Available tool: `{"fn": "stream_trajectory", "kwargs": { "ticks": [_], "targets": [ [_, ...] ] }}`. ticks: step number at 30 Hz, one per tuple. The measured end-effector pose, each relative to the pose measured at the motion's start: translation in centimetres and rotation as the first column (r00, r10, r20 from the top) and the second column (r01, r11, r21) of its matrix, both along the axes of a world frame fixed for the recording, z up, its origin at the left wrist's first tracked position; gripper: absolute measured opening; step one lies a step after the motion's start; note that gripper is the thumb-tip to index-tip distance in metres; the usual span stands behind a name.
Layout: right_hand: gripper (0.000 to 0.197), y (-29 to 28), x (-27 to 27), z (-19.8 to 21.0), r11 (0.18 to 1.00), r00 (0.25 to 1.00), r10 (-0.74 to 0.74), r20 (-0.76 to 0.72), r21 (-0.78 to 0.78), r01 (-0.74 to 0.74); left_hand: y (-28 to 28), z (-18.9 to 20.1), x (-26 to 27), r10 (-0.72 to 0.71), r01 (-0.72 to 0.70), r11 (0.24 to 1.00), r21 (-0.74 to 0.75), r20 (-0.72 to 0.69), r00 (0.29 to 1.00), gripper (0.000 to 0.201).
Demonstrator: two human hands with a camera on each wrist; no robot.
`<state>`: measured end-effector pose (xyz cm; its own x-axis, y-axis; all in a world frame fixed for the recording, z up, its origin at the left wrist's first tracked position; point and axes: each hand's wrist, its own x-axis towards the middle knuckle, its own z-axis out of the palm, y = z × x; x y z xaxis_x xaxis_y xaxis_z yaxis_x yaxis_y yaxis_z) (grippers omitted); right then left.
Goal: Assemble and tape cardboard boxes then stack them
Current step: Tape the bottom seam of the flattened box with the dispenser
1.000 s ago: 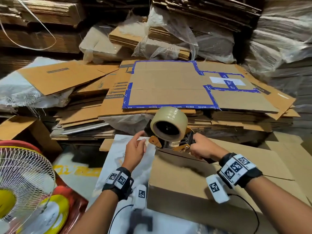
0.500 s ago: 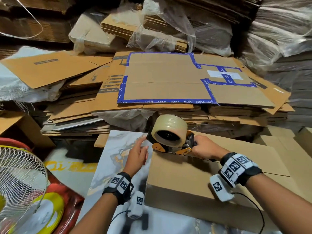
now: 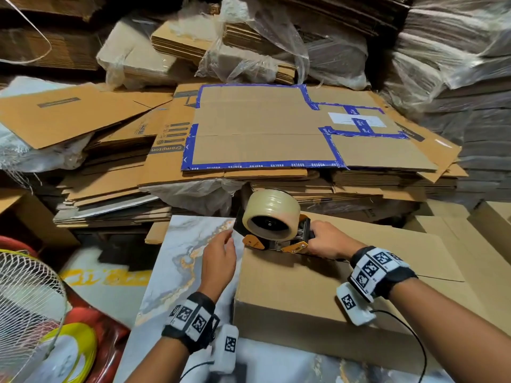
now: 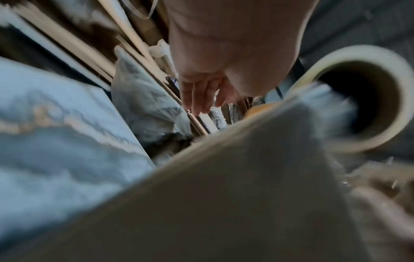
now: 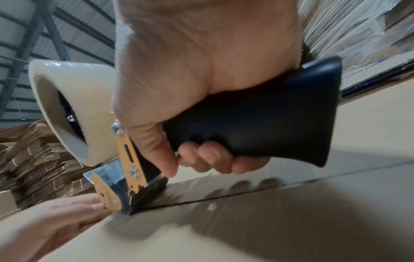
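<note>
A person's two bare forearms reached forward over an assembled cardboard box (image 3: 298, 286) that sat on a marble-patterned grey and gold surface (image 3: 177, 261), its left end close to that surface's far edge. The right hand (image 3: 325, 240) gripped the dark handle of a tape dispenser (image 3: 276, 239), with all the fingers (image 5: 210, 157) curled round the handle and the thumb down its near side. The dispenser's orange and metal front end rested on the box top at its far left edge, right over the seam (image 5: 224, 196) where the two top flaps met, and a fat roll of clear tape (image 3: 272, 214) sat upright on the dispenser. The left hand (image 3: 218, 261) lay against the left end of the box just beside the dispenser's nose, fingers straight and relaxed, gripping nothing; the right wrist view showed its fingertips (image 5: 89, 203) flat at the box's upper edge. Both wrists wore black bands carrying square black and white markers. Behind the box a stack of flattened cardboard (image 3: 262, 128) lay piled up, the top sheet edged in blue tape, with plastic-wrapped bundles (image 3: 249, 45) further back. At the lower left stood a white wire fan guard (image 3: 25, 299).
</note>
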<state>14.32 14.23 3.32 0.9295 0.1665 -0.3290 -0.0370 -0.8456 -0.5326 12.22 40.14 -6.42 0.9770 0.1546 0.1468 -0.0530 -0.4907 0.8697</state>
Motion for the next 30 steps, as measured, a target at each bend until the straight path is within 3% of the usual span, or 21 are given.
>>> {"fn": "stream_trajectory", "kwargs": {
  "ticks": [3, 8, 12, 17, 20, 23, 25, 27, 30],
  "targets": [
    [0.016, -0.1, 0.0, 0.2, 1.0, 1.0, 0.027, 0.0, -0.014, -0.027, -1.1, 1.9, -1.7, -0.186, 0.156, 0.962, -0.222, -0.121, 0.975, 0.03],
    [0.027, -0.5, 0.3, -0.5, 0.999, 0.999, 0.04, -0.002, -0.004, -0.04, -1.5, 1.4, -2.6, -0.337, 0.277, 0.925, -0.261, -0.224, 0.914, 0.032],
    [0.033, -0.6, 0.6, -0.6, 0.996, 0.996, 0.084, 0.017, -0.012, -0.084, -1.6, 1.6, -3.0, -0.311, 0.225, 0.922, -0.314, -0.26, 0.914, 0.035],
    [0.018, -1.1, 1.1, -0.2, 0.984, 0.984, 0.174, 0.034, -0.044, -0.173, -2.2, 1.9, -3.0, -0.232, 0.177, 0.964, -0.197, -0.312, 0.921, 0.035],
    [0.018, -2.5, 1.3, -0.1, 0.978, 0.98, 0.197, 0.033, -0.077, -0.194, -2.6, 2.1, -3.2, -0.2, 0.139, 0.971, -0.194, -0.345, 0.917, 0.031],
    [0.019, -4.9, 0.8, -0.3, 0.977, 0.98, 0.196, 0.024, -0.087, -0.194, -2.7, 2.4, -3.2, -0.151, 0.12, 0.987, -0.103, -0.391, 0.908, 0.038],
    [0.009, -6.2, 0.5, -0.5, 0.98, 0.982, 0.19, 0.014, -0.058, -0.189, -3.0, 2.4, -3.2, -0.081, 0.138, 0.983, 0.12, -0.392, 0.916, 0.043],
    [0.012, -6.7, 0.0, -0.6, 0.982, 0.982, 0.188, 0.024, -0.018, -0.188, -3.6, 2.5, -3.4, -0.022, 0.163, 0.885, 0.436, -0.31, 0.95, 0.048],
    [0.021, -6.6, -0.4, -0.5, 0.982, 0.981, 0.19, 0.047, -0.002, -0.19, -5.0, 3.3, -3.3, -0.195, 0.264, 0.69, 0.674, -0.178, 0.964, 0.053]
  ]
}}
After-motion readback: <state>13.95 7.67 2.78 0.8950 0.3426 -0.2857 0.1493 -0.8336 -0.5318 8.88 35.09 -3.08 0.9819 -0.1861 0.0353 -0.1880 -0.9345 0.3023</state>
